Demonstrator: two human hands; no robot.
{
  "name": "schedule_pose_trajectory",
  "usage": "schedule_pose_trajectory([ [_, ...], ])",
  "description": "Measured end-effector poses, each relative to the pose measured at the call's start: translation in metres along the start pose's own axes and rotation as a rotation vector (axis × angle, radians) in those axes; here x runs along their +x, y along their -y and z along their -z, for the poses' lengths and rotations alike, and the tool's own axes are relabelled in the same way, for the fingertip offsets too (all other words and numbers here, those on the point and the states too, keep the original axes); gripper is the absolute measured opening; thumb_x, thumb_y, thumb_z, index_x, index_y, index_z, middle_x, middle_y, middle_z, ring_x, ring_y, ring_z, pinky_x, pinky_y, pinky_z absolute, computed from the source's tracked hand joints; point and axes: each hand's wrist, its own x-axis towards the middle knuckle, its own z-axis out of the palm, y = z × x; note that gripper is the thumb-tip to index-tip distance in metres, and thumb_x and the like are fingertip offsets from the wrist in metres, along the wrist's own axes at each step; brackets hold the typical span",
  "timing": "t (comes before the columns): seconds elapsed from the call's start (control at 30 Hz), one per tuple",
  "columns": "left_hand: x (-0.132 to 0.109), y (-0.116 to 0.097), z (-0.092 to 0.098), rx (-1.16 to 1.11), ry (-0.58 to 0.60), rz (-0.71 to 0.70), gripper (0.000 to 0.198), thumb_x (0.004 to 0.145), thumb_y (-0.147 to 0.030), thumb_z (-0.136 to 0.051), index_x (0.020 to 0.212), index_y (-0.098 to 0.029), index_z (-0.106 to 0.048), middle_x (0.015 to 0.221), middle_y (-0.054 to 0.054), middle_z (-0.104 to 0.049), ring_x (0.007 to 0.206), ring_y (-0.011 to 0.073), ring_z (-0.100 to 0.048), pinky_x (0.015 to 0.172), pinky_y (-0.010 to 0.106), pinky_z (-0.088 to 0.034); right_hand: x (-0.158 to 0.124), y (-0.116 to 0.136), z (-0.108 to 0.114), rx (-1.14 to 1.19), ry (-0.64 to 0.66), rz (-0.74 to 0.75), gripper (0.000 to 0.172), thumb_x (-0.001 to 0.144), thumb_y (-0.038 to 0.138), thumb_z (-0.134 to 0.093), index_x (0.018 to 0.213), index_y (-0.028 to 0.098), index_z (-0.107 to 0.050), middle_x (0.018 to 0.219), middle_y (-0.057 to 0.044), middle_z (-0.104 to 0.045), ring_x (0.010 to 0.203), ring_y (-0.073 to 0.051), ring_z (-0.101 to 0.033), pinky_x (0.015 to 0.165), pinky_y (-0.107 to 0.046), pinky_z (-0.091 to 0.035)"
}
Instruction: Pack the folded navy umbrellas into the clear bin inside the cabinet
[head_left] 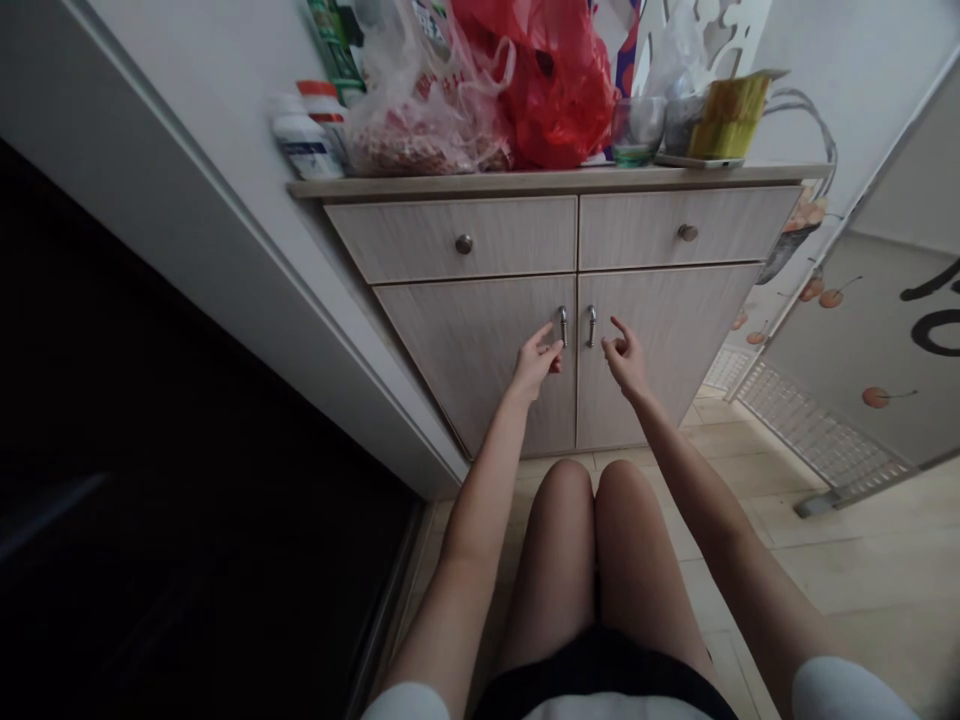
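The left hand [538,362], half open, is close at the left handle [563,326], contact cannot be told, and the right hand [625,362], half open and empty, is just beside the right handle [592,326] on the cabinet [577,290], so a light, even grip seems best.

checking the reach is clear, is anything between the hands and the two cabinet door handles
Nothing visible stands in the way. The left hand is at the left door handle, contact unclear; the right hand is slightly apart from the right door handle.
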Motion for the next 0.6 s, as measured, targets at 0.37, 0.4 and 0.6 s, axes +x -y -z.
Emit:
schedule_pose_trajectory([
  [0.37,-0.055,-0.036,-0.01,-0.509,0.047,-0.206,0.042,0.101,-0.039,-0.045,0.142,-0.041,-0.054,0.062,-0.006,-0.015,0.046,0.0122,-0.013,0.046,0.025,-0.03,-0.024,0.086,0.017,0.749,0.434,-0.139,0.07,0.083,0.027,-0.063,0.148,0.043,-0.04,0.053,0.014,-0.018,0.042,-0.008,-0.01,0.044,-0.023,-0.02],
  [0.4,-0.055,-0.035,-0.012,-0.501,0.035,-0.203,0.041,0.101,-0.042,-0.045,0.141,-0.041,-0.054,0.063,-0.006,-0.014,0.047,0.0124,-0.012,0.046,0.026,-0.03,-0.025,0.085,0.017,0.751,0.433,-0.134,0.068,0.084,0.029,-0.062,0.147,0.043,-0.041,0.053,0.014,-0.017,0.042,-0.008,-0.008,0.044,-0.023,-0.018],
  [0.6,-0.052,-0.022,-0.019,-0.512,0.064,-0.198,0.04,0.101,-0.042,-0.046,0.14,-0.042,-0.055,0.064,-0.006,-0.009,0.047,0.0122,-0.008,0.042,0.025,-0.024,-0.022,0.06,0.016,0.752,0.412,-0.112,0.069,0.085,0.038,-0.059,0.15,0.043,-0.038,0.05,0.015,-0.021,0.042,-0.009,-0.005,0.044,-0.023,-0.017],
])
